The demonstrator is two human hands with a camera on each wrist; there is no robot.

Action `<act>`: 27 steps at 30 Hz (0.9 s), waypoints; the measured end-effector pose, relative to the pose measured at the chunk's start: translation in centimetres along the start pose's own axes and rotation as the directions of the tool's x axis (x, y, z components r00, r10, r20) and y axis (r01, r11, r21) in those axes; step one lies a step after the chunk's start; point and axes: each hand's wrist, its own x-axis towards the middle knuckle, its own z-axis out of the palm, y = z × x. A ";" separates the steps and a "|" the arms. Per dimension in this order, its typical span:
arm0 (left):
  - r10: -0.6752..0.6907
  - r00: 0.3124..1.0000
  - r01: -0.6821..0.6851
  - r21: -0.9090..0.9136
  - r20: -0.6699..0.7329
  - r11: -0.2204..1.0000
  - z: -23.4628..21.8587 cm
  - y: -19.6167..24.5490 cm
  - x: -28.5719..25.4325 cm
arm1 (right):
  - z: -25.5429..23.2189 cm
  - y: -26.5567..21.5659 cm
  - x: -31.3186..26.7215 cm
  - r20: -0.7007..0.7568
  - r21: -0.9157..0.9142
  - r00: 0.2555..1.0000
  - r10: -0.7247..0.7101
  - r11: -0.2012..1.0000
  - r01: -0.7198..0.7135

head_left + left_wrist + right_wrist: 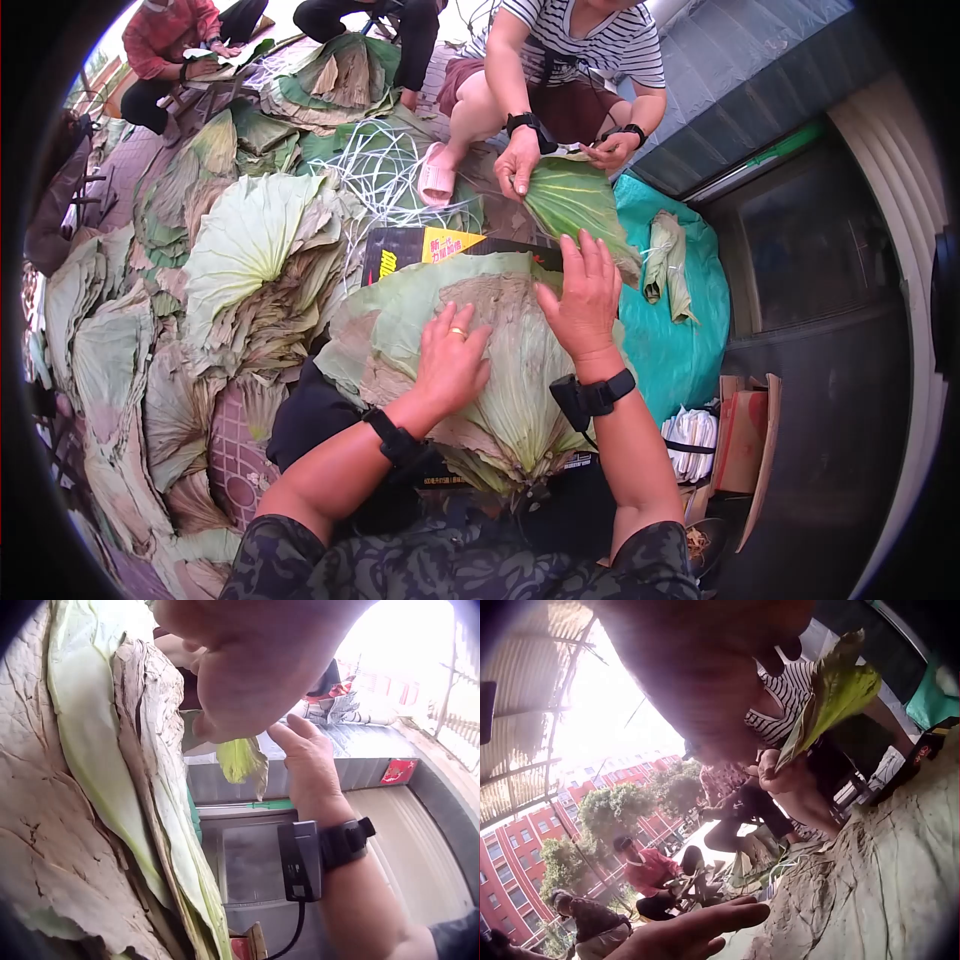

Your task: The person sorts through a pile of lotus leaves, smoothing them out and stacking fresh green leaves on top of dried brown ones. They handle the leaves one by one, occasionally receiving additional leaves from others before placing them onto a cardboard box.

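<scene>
A fanned stack of big dried lotus leaves, green with brown patches, lies in front of me over a black printed box. My left hand, with a ring on one finger, is over the stack's left-middle part, fingers spread. Over the upper right edge is my right hand, its fingers straight and raised, thumb toward the stack. Neither hand grips anything. The left wrist view shows the layered leaf edges beside the hand. Across from me, a person in a striped shirt holds a greener lotus leaf.
Piles of leaves cover the ground at left. Tangled white strips lie behind the box. On the right are a green sheet with rolled leaves, a cardboard box and a dark glass door. Other people sit behind.
</scene>
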 end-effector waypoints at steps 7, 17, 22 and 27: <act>0.083 0.990 -0.102 -0.170 -0.112 0.980 -0.7 -0.3 0.5 | 6.0 1.2 4.9 0.279 -0.244 0.941 0.192 0.962 -0.124; 0.183 0.842 0.419 -0.829 0.507 0.371 -2.7 0.8 1.1 | -2.4 -0.5 1.7 -0.144 0.056 0.969 0.200 0.979 -0.194; 0.331 0.715 0.695 -0.674 0.615 -0.250 -2.1 0.3 0.9 | -4.7 -6.3 -5.4 -0.239 0.326 0.971 0.016 0.943 0.065; 0.220 0.803 0.593 -0.710 0.553 -0.379 -2.3 -0.7 -0.3 | -3.9 -9.5 -9.8 -0.019 0.438 0.996 -0.084 0.895 0.084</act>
